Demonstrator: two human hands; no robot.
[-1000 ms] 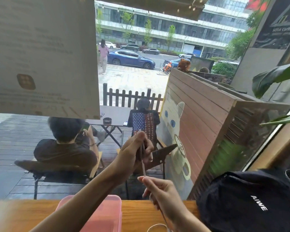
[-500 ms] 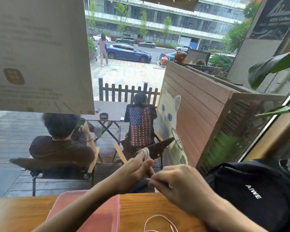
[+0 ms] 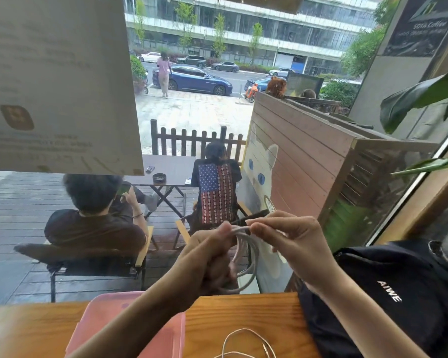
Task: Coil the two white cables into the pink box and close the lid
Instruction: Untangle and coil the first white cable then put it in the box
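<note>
My left hand is raised above the wooden table and grips a white cable wound into several loops. My right hand pinches the top strand of that coil between thumb and forefinger, right next to the left fingers. A second white cable lies loose on the table near the bottom edge. The pink box sits on the table at lower left, partly hidden under my left forearm; its lid cannot be made out.
A black bag with white lettering lies on the table at the right. A window stands directly behind the table with a paper sheet stuck on it. Outside, two people sit on chairs. Green plant leaves hang at the upper right.
The view has tilted down a little. My right hand rose from below the left hand to the coil's top, and the straight strand became wider loops hanging from my left hand.
</note>
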